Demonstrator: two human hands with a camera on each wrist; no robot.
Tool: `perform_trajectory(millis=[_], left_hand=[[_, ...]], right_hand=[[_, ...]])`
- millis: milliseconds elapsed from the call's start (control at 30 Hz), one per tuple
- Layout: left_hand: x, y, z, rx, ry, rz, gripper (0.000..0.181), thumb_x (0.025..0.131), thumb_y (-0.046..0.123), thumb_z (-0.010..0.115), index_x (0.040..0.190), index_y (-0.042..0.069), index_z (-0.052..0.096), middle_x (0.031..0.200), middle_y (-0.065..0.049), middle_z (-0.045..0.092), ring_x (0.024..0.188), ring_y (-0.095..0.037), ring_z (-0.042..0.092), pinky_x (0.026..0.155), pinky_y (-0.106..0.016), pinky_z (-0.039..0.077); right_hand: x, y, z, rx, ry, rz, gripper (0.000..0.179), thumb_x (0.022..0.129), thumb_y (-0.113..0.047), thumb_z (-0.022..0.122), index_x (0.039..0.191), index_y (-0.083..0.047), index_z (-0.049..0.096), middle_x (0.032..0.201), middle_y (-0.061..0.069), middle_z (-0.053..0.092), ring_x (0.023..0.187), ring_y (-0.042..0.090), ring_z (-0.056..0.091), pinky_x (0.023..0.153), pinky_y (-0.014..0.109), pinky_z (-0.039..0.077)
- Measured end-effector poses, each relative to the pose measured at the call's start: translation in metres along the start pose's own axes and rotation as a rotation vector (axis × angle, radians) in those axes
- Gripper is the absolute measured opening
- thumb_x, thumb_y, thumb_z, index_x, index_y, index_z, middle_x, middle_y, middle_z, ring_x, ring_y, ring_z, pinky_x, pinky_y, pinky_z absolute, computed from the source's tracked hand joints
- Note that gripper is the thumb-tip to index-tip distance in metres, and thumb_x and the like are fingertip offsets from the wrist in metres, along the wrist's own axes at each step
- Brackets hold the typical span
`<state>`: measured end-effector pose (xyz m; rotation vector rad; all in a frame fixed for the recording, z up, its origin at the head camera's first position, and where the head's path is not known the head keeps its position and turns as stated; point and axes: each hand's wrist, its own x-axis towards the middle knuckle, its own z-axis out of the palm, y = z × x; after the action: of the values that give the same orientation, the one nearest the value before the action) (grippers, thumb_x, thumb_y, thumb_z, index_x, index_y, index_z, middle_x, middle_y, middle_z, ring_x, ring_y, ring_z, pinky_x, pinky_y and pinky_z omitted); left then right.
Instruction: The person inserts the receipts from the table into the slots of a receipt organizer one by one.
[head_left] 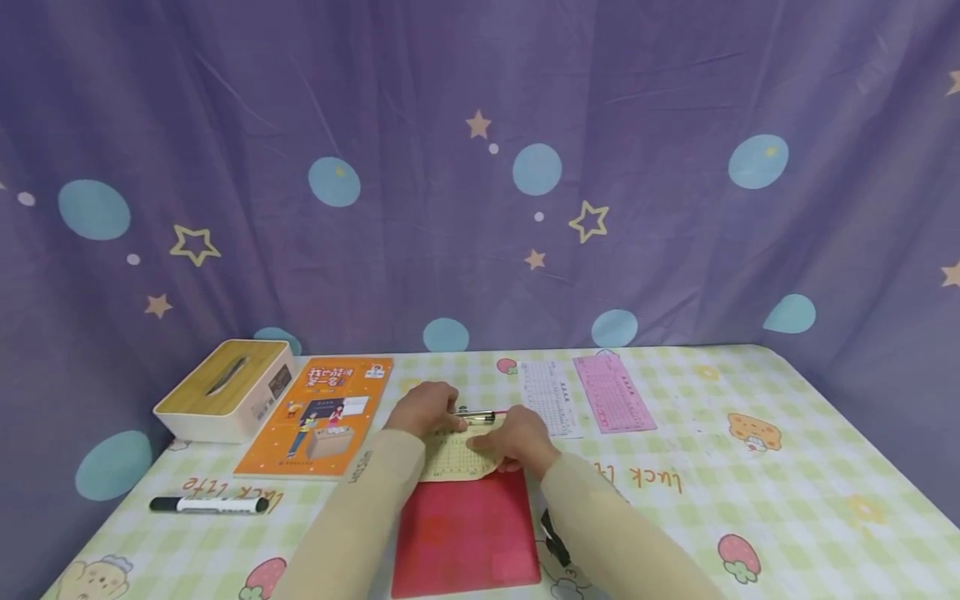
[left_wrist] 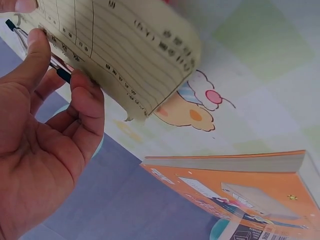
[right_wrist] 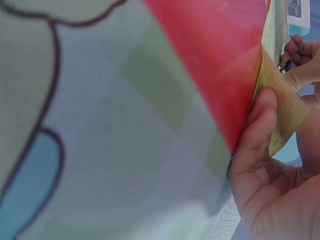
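A pad of yellowish printed paper (head_left: 453,457) lies over the upper part of a red plastic folder (head_left: 465,533) in front of me. At its far edge is a silver metal clip bar with black ends (head_left: 477,416). My left hand (head_left: 429,410) grips this bar, thumb at the paper's edge and fingers curled behind it in the left wrist view. My right hand (head_left: 521,437) pinches the right edge of the paper, which bends up between its fingers in the right wrist view. Beside them runs the red folder's edge (right_wrist: 210,55).
An orange book (head_left: 322,417) and a wood-topped tissue box (head_left: 225,387) stand at left, behind a whiteboard marker (head_left: 210,505). White (head_left: 551,396) and pink (head_left: 615,393) printed slips lie at back right. A black object (head_left: 555,542) is partly hidden by my right sleeve.
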<state>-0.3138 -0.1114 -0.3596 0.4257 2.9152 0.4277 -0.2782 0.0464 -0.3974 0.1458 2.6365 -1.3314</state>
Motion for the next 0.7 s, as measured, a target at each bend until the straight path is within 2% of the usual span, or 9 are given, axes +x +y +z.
perform_trajectory(millis=[333,700], left_hand=[[0.0044,0.0,0.003,0.033,0.003,-0.016,0.032,0.085,0.019,0.084,0.074,0.008,0.056,0.068,-0.001,0.045,0.07,-0.017,0.046,0.068,-0.03,0.038],[0.0011,0.0021,0.0006,0.069,0.022,-0.006,0.034,0.084,0.02,0.085,0.073,0.007,0.055,0.07,-0.002,0.046,0.07,-0.018,0.045,0.068,-0.031,0.039]], right_hand=[[0.0033,0.0028,0.0015,0.046,0.028,-0.019,0.042,0.078,-0.027,0.089,0.082,0.0,0.057,0.066,0.012,0.061,0.041,0.014,0.059,0.044,0.028,0.051],[0.0075,0.0024,0.0038,0.074,0.041,0.022,0.044,0.079,-0.029,0.089,0.082,-0.001,0.056,0.064,0.013,0.063,0.042,0.015,0.062,0.043,0.028,0.051]])
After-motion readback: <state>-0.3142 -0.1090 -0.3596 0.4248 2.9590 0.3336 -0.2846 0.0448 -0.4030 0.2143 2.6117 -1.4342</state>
